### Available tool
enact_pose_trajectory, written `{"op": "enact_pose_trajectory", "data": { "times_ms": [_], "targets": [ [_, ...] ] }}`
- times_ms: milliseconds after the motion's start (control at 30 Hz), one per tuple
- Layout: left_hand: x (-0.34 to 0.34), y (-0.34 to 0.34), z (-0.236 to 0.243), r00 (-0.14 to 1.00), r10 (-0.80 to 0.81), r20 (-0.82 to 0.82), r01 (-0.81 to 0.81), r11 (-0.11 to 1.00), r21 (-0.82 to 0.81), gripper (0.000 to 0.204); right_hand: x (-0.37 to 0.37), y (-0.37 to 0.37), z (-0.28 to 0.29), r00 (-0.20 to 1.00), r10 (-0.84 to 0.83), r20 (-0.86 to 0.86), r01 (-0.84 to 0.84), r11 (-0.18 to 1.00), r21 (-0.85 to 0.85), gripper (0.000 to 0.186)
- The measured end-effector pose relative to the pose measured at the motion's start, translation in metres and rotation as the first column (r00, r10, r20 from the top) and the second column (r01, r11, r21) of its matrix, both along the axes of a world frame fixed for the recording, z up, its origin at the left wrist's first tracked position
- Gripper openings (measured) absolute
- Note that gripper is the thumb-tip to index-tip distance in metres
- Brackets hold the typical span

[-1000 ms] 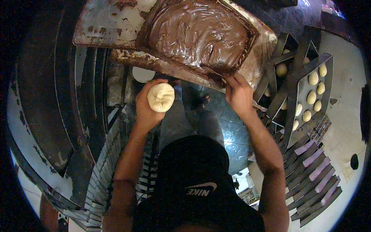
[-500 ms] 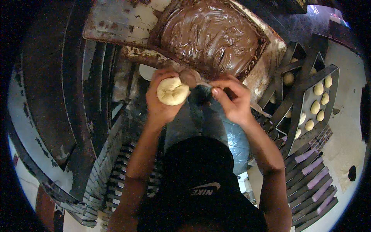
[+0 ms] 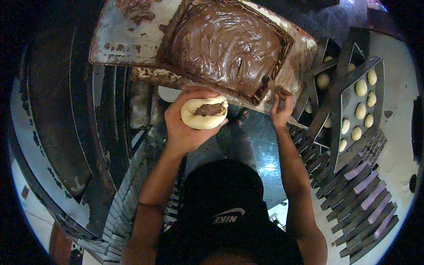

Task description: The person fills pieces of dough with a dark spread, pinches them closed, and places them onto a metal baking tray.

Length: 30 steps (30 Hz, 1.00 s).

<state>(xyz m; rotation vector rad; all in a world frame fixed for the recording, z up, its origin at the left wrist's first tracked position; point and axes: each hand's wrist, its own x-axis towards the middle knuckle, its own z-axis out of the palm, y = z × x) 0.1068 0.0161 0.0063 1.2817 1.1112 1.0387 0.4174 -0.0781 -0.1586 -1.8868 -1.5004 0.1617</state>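
My left hand (image 3: 179, 126) is wrapped round a pale round bun (image 3: 198, 123), tilted so that its split faces up. Brown chocolate cream (image 3: 210, 109) fills the slit. My right hand (image 3: 283, 107) pinches a small spoon (image 3: 270, 85) at the near right corner of the tray of chocolate cream. The spoon is coated brown and mostly hidden by fingers and blur. A wide, thick layer of glossy chocolate cream (image 3: 225, 42) lies in that shallow tray (image 3: 207, 83), just beyond both hands.
The tray stands on a smeared worktop (image 3: 126, 33). At the right, dark baking trays (image 3: 349, 101) hold several pale buns (image 3: 360, 110). A white bowl (image 3: 168, 93) sits below the worktop edge. Dark racks (image 3: 57, 115) rise on the left, and stacked trays (image 3: 357, 194) lie at lower right.
The right hand has drawn the spoon away from the bun, rightward to the tray's corner. Chocolate cream now shows inside the bun's slit. The left hand has turned the bun slightly.
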Motion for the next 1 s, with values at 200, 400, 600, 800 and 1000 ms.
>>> {"op": "enact_pose_trajectory", "data": {
  "times_ms": [200,400,600,800,1000],
  "targets": [
    [0.049,-0.019,0.040,0.946,-0.288,-0.147,0.320,0.896,0.306,0.049,-0.072,-0.011,0.167,0.220,0.054,-0.974,-0.282,0.959,-0.011,0.026],
    [0.151,-0.079,0.081,0.908,-0.291,-0.303,0.374,0.888,0.267,0.037,-0.027,-0.077,0.258,0.646,0.034,-0.763,0.084,0.990,0.116,0.017],
    [0.237,-0.152,0.131,0.783,-0.321,-0.532,0.594,0.639,0.489,0.040,0.054,-0.165,0.311,0.928,0.150,-0.340,-0.094,0.980,0.177,0.017],
    [0.281,-0.197,0.171,0.769,-0.531,-0.357,0.637,0.586,0.501,0.039,0.082,-0.225,0.342,0.881,0.076,-0.466,0.068,0.956,0.285,0.025],
    [0.267,-0.212,0.204,0.660,-0.525,-0.538,0.744,0.351,0.569,0.042,0.055,-0.253,0.372,0.964,-0.040,-0.262,0.126,0.939,0.321,0.024]
  ]
}}
